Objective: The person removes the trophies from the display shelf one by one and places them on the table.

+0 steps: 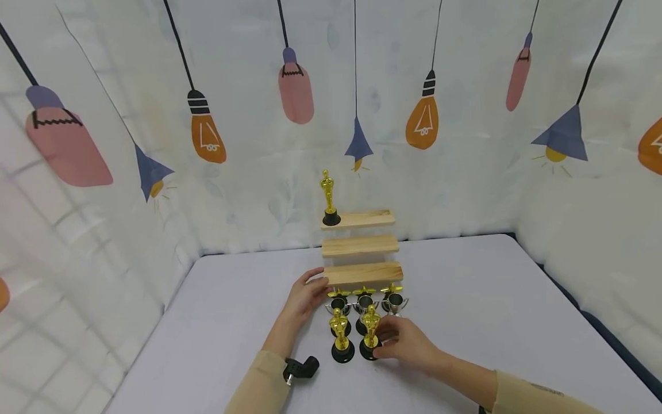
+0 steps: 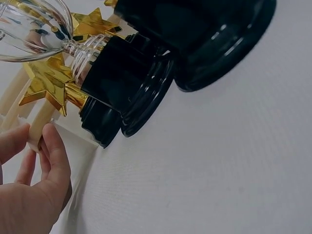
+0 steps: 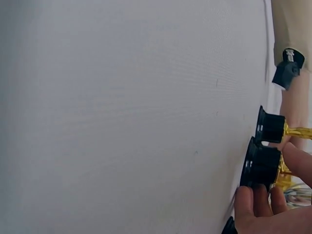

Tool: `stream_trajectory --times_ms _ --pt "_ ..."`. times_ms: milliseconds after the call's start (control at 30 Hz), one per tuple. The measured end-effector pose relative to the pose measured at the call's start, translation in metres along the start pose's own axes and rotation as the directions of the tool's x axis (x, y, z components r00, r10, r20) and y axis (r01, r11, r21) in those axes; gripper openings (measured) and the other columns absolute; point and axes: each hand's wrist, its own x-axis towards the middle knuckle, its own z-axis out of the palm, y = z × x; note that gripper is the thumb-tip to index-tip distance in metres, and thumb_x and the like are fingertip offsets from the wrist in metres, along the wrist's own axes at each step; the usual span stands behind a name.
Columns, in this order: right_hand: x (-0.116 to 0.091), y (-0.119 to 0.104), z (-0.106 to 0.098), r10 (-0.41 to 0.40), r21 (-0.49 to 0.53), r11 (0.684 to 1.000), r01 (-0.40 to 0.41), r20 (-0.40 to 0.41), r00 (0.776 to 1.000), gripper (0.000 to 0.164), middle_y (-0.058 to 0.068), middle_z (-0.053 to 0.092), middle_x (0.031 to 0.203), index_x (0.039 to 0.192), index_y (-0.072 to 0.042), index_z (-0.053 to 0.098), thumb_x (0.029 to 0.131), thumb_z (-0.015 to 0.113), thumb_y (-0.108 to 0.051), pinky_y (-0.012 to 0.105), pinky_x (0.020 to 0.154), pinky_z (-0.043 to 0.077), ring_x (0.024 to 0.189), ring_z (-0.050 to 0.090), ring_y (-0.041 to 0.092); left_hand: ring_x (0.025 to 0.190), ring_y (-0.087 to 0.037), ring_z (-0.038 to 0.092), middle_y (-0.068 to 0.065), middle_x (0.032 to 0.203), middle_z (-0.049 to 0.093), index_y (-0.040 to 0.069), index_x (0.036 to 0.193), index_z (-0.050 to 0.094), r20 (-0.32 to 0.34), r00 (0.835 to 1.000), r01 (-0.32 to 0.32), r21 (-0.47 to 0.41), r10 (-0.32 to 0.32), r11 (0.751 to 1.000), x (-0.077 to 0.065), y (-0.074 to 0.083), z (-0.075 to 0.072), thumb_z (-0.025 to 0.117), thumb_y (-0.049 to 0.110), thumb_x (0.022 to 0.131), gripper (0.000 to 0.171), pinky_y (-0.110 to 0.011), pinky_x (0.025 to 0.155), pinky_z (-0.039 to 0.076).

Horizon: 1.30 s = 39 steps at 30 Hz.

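Observation:
My left hand [image 1: 305, 296] pinches the left end of the lowest wooden plank [image 1: 364, 273] of a three-step rack; the left wrist view shows thumb and fingers on the plank's tip [image 2: 41, 122]. With my right hand [image 1: 407, 344] I hold the black base [image 3: 263, 165] of a gold figure trophy [image 1: 370, 323] standing in the front row. Beside it on the left is a matching gold figure trophy [image 1: 339, 329]. Behind them stand silver cup trophies [image 1: 395, 302] and gold star trophies [image 1: 391, 289], partly hidden by those in front.
Another gold figure trophy [image 1: 328, 195] stands at the left end of the top plank [image 1: 367, 219]. The middle plank [image 1: 360, 246] lies between. A white cloth covers the table [image 1: 465, 299], and a lamp-patterned curtain [image 1: 248, 190] hangs behind. A black wrist strap [image 1: 297, 368] is on my left wrist.

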Motion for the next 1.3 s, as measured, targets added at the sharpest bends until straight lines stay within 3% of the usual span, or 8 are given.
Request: stream_trajectory --times_ms 233,433,667,1033,1300 --pt "-0.012 -0.007 -0.011 -0.027 0.036 0.999 0.026 0.039 0.999 0.045 0.010 0.066 0.113 0.122 0.003 0.062 0.084 0.084 -0.003 0.034 0.091 0.057 0.107 0.064 0.031 0.092 -0.017 0.068 -0.019 0.116 0.062 -0.004 0.145 0.047 -0.007 1.000 0.003 -0.022 -0.003 1.000 0.002 -0.001 0.001 0.065 0.001 0.099 0.049 -0.027 0.082 0.059" --pt "-0.017 -0.021 -0.022 -0.061 -0.010 0.998 0.061 0.022 0.998 0.044 0.016 0.065 0.118 0.123 0.004 0.061 0.086 0.083 -0.004 0.037 0.092 0.057 0.109 0.063 0.034 0.092 -0.016 0.068 -0.017 0.112 0.063 -0.005 0.144 0.047 -0.016 1.000 0.005 -0.045 -0.006 0.999 0.004 -0.003 0.001 0.064 -0.001 0.099 0.049 -0.027 0.082 0.060" --pt "-0.020 -0.036 -0.043 -0.093 -0.035 0.995 0.095 0.060 0.994 0.040 0.018 0.065 0.117 0.122 0.005 0.062 0.089 0.081 -0.007 0.033 0.088 0.058 0.106 0.064 0.034 0.093 -0.019 0.068 -0.018 0.113 0.063 -0.005 0.144 0.048 -0.016 1.000 0.003 -0.058 -0.004 0.998 0.004 -0.003 0.001 0.065 -0.002 0.098 0.049 -0.029 0.082 0.060" --pt "-0.020 -0.062 -0.068 -0.180 -0.089 0.981 0.170 -0.123 0.976 0.024 0.017 0.067 0.107 0.112 -0.001 0.065 0.093 0.077 -0.008 0.030 0.082 0.059 0.100 0.066 0.025 0.094 -0.019 0.068 -0.020 0.117 0.063 -0.005 0.145 0.047 0.002 1.000 0.009 -0.057 -0.009 0.998 0.005 -0.001 0.001 0.064 -0.002 0.099 0.049 -0.029 0.082 0.060" --pt "-0.004 -0.076 -0.080 -0.199 -0.088 0.978 0.188 -0.142 0.970 0.024 0.018 0.067 0.110 0.114 -0.003 0.066 0.094 0.076 -0.009 0.031 0.083 0.059 0.101 0.066 0.027 0.092 -0.018 0.068 -0.020 0.116 0.063 -0.005 0.144 0.047 -0.004 1.000 0.010 -0.069 -0.011 0.998 0.003 -0.001 0.001 0.064 -0.002 0.099 0.049 -0.028 0.082 0.060"
